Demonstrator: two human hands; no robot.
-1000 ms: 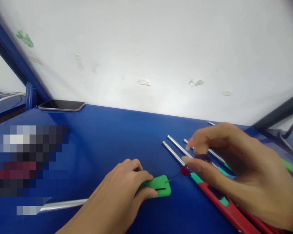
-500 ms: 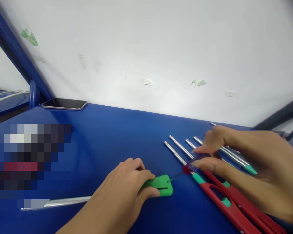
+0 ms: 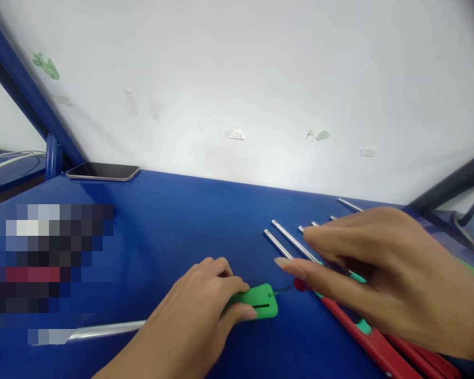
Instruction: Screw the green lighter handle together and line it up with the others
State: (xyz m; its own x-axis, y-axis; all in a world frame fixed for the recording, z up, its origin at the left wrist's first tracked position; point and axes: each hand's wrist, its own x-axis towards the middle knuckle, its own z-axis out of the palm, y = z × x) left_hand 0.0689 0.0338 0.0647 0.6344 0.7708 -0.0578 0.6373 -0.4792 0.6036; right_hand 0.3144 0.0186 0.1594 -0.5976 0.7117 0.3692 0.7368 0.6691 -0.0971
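The left hand [image 3: 199, 310] is gripping a green handle [image 3: 263, 299] on the blue table [image 3: 181, 221], a red-ended screwdriver [image 3: 299, 285] is meeting that handle's end by the right hand [image 3: 395, 279], its thumb and forefinger standing apart, any hold untellable, and a smartphone [image 3: 103, 170] is lying near the wall [image 3: 237, 79].

A white wall [image 3: 237, 63] rises beyond the fingers [image 3: 235, 285], a blue tabletop [image 3: 197, 210] spreads beneath them; a blue frame [image 3: 27, 87] slants to their left, a dark bar [image 3: 454, 184], perhaps metal, to their right.
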